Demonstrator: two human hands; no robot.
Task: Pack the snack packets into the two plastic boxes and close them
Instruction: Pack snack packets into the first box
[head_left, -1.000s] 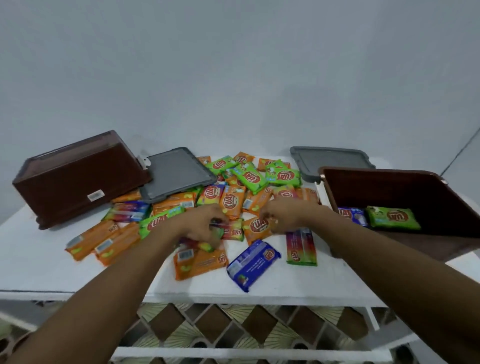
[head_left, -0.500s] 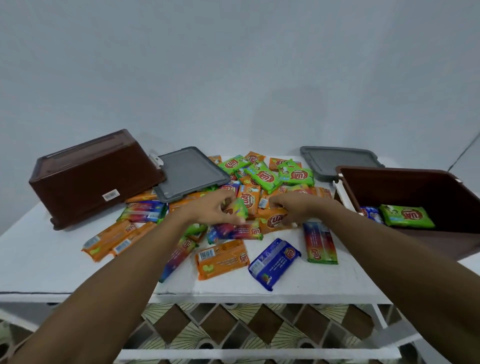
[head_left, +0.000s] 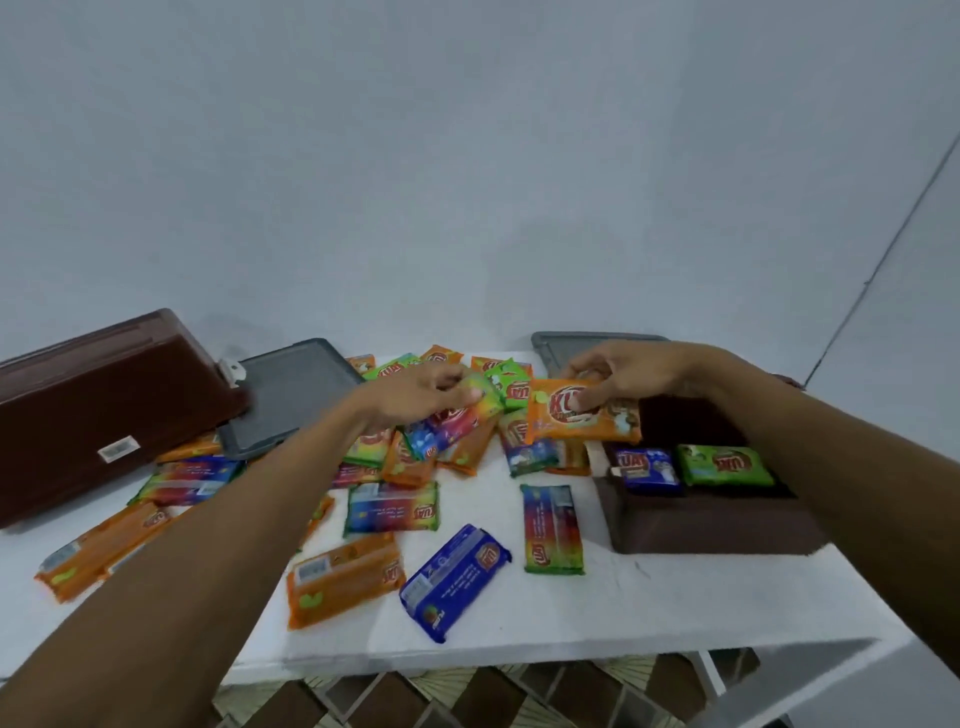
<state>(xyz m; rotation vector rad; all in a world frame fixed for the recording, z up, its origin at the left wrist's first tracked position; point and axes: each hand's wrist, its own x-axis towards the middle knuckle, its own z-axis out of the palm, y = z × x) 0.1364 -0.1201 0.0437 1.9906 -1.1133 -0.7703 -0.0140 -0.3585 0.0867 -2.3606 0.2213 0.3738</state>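
Note:
Several snack packets lie scattered on the white table (head_left: 675, 597). My left hand (head_left: 415, 397) holds a rainbow-coloured packet (head_left: 457, 423) lifted above the pile. My right hand (head_left: 628, 371) pinches an orange packet (head_left: 566, 421) raised near the left wall of the open brown box (head_left: 701, 525) on the right. A blue packet (head_left: 647, 467) and a green packet (head_left: 724, 465) lie inside that box. A second brown box (head_left: 93, 410) lies on its side at the left. One grey lid (head_left: 291, 395) leans beside it; the other grey lid (head_left: 556, 345) sits behind my right hand.
Near the table's front edge lie a blue packet (head_left: 454, 579), an orange packet (head_left: 345, 577) and two rainbow packets (head_left: 551, 527) (head_left: 392, 509). A plain pale wall stands behind. A patterned tile floor (head_left: 467, 696) shows below the table.
Both hands have lifted off the pile, each with a packet. My right hand has carried the orange packet rightward toward the open box. The view has shifted.

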